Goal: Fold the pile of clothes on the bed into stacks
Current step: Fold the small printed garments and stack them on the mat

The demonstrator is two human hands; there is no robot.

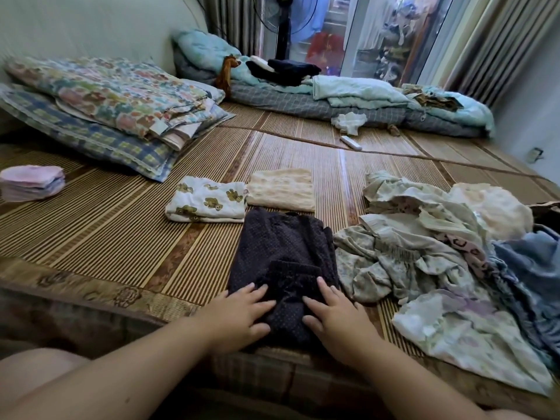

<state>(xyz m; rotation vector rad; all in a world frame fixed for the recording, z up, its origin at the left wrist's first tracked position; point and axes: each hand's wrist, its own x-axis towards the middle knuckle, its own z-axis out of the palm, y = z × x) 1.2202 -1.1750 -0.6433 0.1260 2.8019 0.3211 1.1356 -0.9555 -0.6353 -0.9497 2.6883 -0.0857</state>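
1. Dark dotted garment (281, 247): lies on the bed's woven mat (121, 225), near edge.
2. Left hand (239, 313), right hand (336, 316): flat on garment, grip open, fingers spread.
3. Unfolded pile (439, 256): just right of garment.

We see a glass door (381, 40) letting in daylight, striped curtains (491, 47) beside it, a standing fan (285, 25) before it.

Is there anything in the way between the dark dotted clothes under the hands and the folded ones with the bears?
Nothing visible. The dark dotted garment lies under both the left hand and right hand, and its far edge nearly reaches the folded bear-print cloth. Only bare woven mat lies around them.
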